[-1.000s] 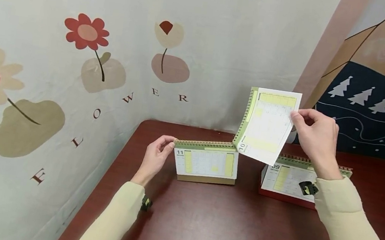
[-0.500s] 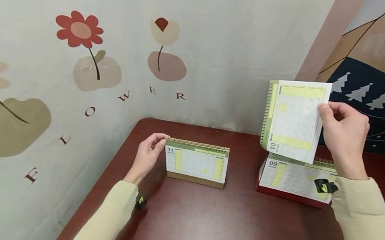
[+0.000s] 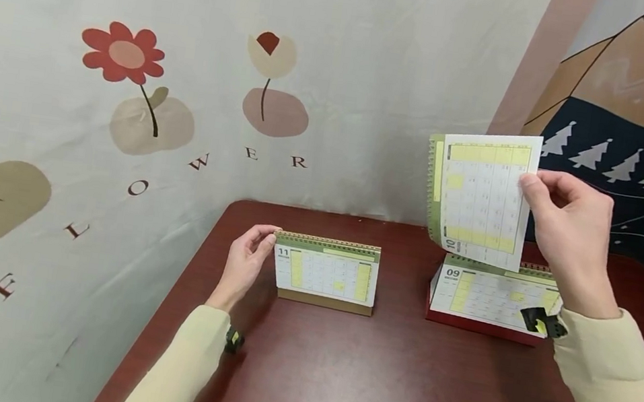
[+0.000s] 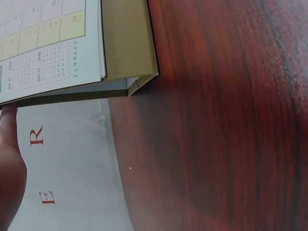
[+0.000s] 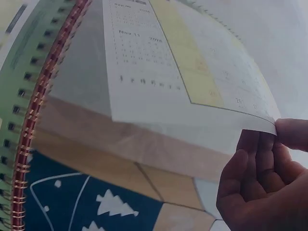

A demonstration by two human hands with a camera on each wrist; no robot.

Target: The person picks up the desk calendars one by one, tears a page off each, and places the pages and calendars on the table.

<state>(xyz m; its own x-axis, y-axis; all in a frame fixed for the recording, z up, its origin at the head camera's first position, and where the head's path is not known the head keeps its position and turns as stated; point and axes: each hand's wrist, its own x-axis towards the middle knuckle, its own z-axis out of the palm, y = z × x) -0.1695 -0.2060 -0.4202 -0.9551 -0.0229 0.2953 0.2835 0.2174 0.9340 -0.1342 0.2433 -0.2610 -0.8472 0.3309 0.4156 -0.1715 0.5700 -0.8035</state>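
Observation:
A desk calendar (image 3: 325, 271) showing page 11 stands upright on a brown card base, left of the table's middle. My left hand (image 3: 245, 262) holds its upper left corner between thumb and fingers; in the left wrist view a digit (image 4: 8, 126) touches the calendar's edge. My right hand (image 3: 574, 234) pinches the edge of a loose calendar page (image 3: 484, 195) marked 10, turned sideways with its punched edge to the left. The page hangs just above and in front of the spiral of a second desk calendar (image 3: 481, 293), which shows page 09 on a red base.
Both calendars stand on a dark red-brown wooden table (image 3: 311, 376). Behind it hangs a pale cloth (image 3: 372, 99) printed with flowers and letters, and a dark patterned cloth (image 3: 639, 154) is at the right. Each wrist wears a black strap (image 3: 234, 339).
Page 10 has come away from the left calendar's spiral. My right hand has carried it rightward to the second calendar, then tilted it slightly. My left hand stays at the left calendar's corner.

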